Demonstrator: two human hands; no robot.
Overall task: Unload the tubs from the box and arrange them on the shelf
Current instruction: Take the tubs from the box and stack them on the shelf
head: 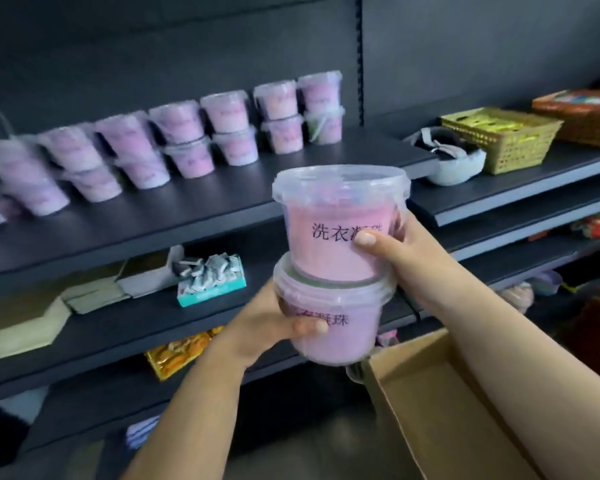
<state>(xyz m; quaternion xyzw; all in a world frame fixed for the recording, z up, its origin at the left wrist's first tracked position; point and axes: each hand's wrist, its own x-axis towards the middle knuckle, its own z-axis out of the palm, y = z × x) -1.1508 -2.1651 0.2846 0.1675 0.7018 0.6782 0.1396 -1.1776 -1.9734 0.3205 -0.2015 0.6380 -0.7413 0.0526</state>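
Tub stack (329, 258) — L hand (271, 323), R hand (399, 251)

Both hands, left (274, 323) and right (392, 251), hold two stacked pink tubs (336, 237) before the shelf (187, 216).

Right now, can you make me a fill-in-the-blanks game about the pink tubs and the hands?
The held tubs are stacked, and there are ___ of them.
The right hand grips the ___ one.
The left hand grips the ___ one.
The cardboard box shows below the ___ arm.
Missing words: two; top; bottom; right.
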